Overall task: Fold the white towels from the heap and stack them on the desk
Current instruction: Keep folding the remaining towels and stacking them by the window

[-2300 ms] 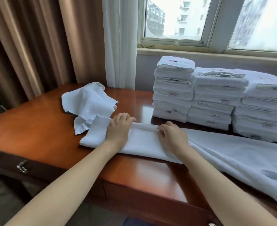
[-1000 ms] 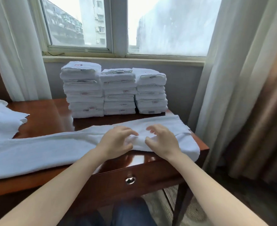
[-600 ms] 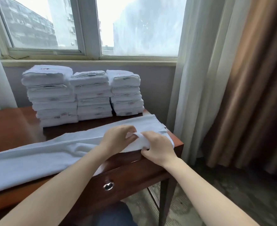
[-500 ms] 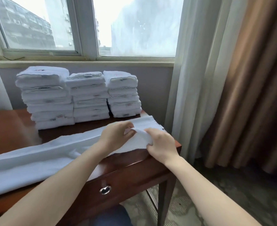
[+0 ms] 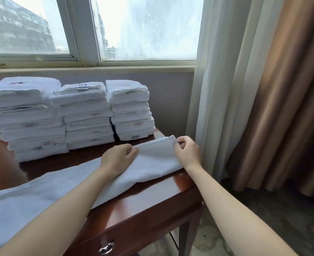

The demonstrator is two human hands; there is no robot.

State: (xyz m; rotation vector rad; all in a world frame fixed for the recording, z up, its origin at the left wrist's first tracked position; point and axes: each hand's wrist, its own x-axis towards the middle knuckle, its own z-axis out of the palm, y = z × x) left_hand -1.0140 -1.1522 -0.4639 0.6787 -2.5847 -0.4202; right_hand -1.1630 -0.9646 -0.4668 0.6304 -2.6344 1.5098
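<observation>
Towel (image 5: 152, 163): lying as long folded strip along front of desk (image 5: 152, 198), running from right desk end out past left frame edge. Pinching its right end with right hand (image 5: 187, 152), thumb and fingers curled round the corner, holding that end slightly raised. Gripping far edge with left hand (image 5: 115, 157), fingers curled over the edge, palm resting on cloth. Sitting behind, at back of desk: 3 stacks of folded towels (image 5: 86, 115), touching side by side under window (image 5: 134, 28). Hanging at right: sheer curtain (image 5: 208, 89), then brown drape (image 5: 281, 89). Showing below desk front: drawer knob (image 5: 106, 247).
</observation>
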